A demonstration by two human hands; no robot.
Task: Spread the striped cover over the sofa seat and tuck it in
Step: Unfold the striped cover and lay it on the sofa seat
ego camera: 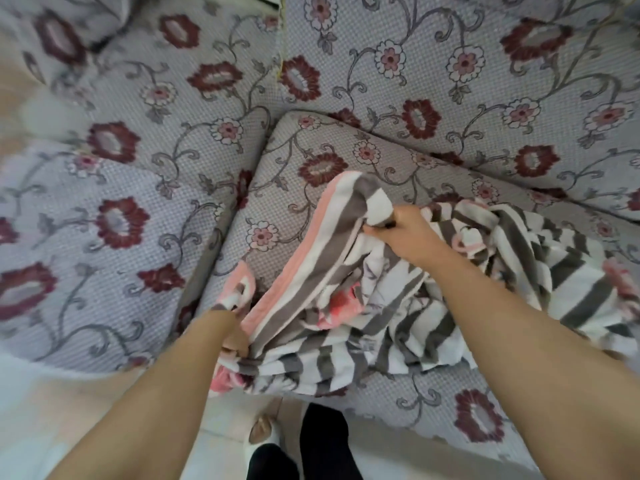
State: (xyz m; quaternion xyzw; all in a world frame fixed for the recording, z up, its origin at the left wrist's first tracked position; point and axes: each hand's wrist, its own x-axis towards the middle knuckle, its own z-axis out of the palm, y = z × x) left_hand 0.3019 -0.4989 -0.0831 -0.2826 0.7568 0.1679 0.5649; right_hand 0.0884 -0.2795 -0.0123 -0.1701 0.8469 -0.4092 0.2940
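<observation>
Both forearms reach down to the striped cover (398, 306), bunched on the sofa seat (346, 157) under the right hand (398, 230) pinching a fold, left hand (233, 336) seemingly gripping its edge; spreading barely begun, tucking undone.

cover (398, 306): grey, white and pink stripes, bunched in folds on the seat, not spread flat
seat (298, 188): floral cushion, bare at its back and left parts
right hand (398, 230): grips a fold of the cover near the top of the heap
left hand (235, 337): mostly hidden under the cover's near left edge, grips it there
sofa back (450, 64): same floral cloth
floor (221, 431): pale, with dark trouser legs (322, 441)
</observation>
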